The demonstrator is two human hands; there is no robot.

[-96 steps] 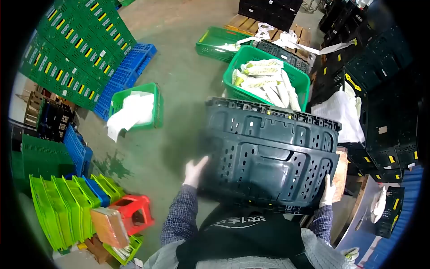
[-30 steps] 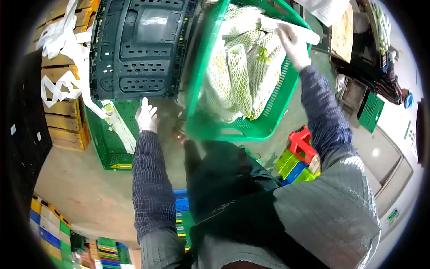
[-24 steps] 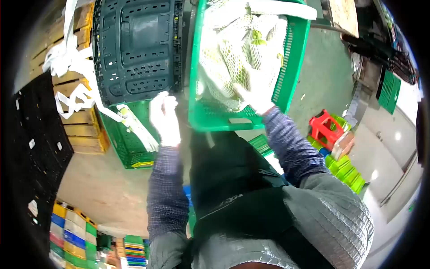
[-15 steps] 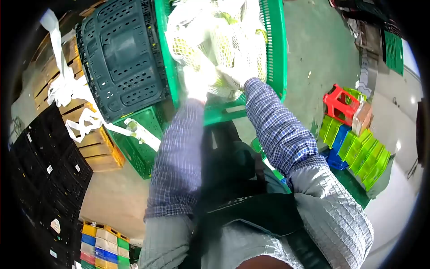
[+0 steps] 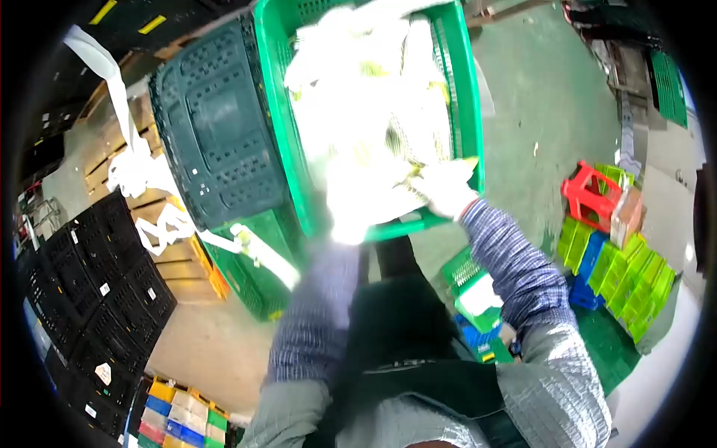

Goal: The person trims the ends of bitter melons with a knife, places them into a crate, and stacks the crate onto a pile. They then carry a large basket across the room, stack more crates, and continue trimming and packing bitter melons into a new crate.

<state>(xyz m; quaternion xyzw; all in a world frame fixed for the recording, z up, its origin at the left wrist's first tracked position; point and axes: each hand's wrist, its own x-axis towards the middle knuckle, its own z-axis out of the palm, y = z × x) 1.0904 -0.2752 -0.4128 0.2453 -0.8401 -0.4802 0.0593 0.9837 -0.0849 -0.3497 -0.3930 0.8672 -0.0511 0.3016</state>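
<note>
A bright green crate (image 5: 461, 89) holds several pale foam-netted fruits (image 5: 373, 97), washed out by glare. My right hand (image 5: 445, 188), in a white glove, sits at the crate's near edge and touches a netted fruit there. My left hand (image 5: 351, 205) is blurred and overexposed, reaching into the near end of the same crate; what it holds is not visible. A dark green crate (image 5: 216, 127) lies upside down just left of the bright green one, on top of another green crate (image 5: 250, 272).
A wooden pallet (image 5: 168, 246) with loose white straps (image 5: 134, 168) lies left. Black crates (image 5: 89, 299) are stacked at the lower left. A red stool (image 5: 590, 198) and lime-green crates (image 5: 631, 284) stand on the right. Coloured crates (image 5: 179, 418) show at the bottom.
The dark crate that both hands carried now rests upside down on the green crate. My left hand left it and moved into the fruit crate beside my right hand.
</note>
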